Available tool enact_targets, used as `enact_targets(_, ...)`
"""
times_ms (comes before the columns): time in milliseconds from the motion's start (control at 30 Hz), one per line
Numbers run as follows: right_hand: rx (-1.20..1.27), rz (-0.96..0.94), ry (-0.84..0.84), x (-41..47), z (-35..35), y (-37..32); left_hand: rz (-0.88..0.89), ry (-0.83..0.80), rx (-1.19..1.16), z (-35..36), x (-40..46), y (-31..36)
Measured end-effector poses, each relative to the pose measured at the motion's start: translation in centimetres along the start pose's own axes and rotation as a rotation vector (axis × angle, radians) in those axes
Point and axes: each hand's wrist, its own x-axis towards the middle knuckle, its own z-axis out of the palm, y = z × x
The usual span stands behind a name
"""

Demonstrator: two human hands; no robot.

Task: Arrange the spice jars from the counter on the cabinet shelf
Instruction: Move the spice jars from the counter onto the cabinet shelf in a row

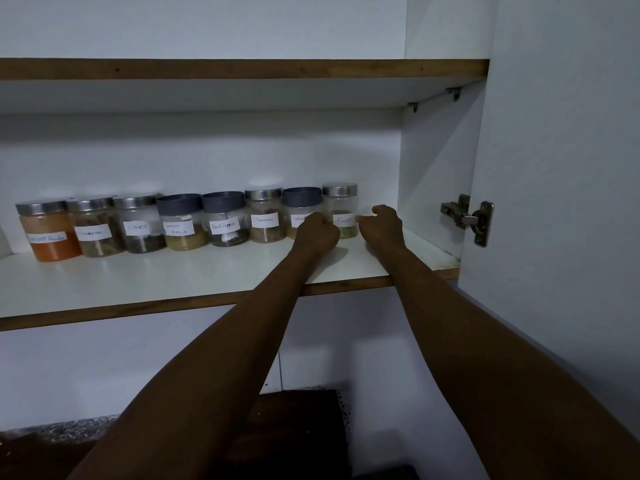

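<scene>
Eight jars stand in a row on the shelf (173, 282) — both hands curl around the last jar (341, 211): left hand (317, 232), right hand (382, 225).

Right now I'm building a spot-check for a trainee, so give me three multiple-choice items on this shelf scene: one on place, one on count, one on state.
1. Where in the row does the orange powder jar stand?
A. far left end
B. middle
C. far right end

2. How many jars in the row have dark grey lids?
A. one
B. three
C. five

3. How is the cabinet door?
A. shut
C. swung open
B. taken off

Key:
1 A: nothing in the row stands left of it on the shelf.
2 B: the Garam Masala jar, the Black Pepper jar and the jar behind the left hand; the rest are silver.
3 C: its hinge is exposed at the right.
</scene>
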Motion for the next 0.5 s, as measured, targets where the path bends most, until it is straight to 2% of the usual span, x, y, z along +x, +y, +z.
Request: enact_targets(500, 0.008, -0.007, -0.036, -0.12, -0.14, 0.0, -0.042, -0.073, -0.025, 0.59, 0.64, -0.1)
